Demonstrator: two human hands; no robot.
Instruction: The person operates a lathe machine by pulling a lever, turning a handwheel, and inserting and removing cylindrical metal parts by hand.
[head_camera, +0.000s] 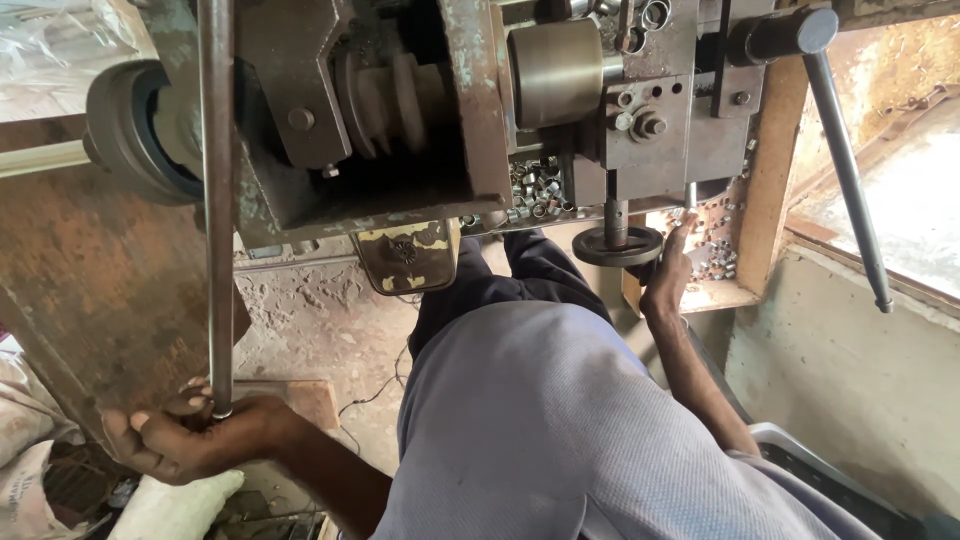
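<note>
**Left hand on the rod, right hand at the handwheel**

The left hand (190, 440) is clenched round the lower end of a long steel rod (216, 200), fingers wrapped over it and the thumb side turned toward the floor. The rod is slim, grey and straight, a little dulled, and it runs from the fist straight up past the machine's (400, 120) face and out of the top of the view. The right hand (668, 275) reaches up with fingers stretched, fingertips at the rim of a small dark handwheel (617, 246) hanging under the machine; whether it actually grips the wheel I cannot tell.

Just above the wheel sits a heap of small shiny metal rings (537, 190), with more scattered on a rusty tray (715, 295) beside the right hand. The machine is worn, paint flaking, with a brass-coloured drum (555, 72) and a grey pulley (125, 130) at its left side. A long lever (845, 170) slants down on the right, well apart from both hands.

Below lies a rough concrete floor (320, 320) with a thin wire trailing across it. A rusty plate (90, 290) crowds the left hand closely; a plain wall (850, 400) closes in on the right. Pale sacks (170, 505) lie by the left fist.
</note>
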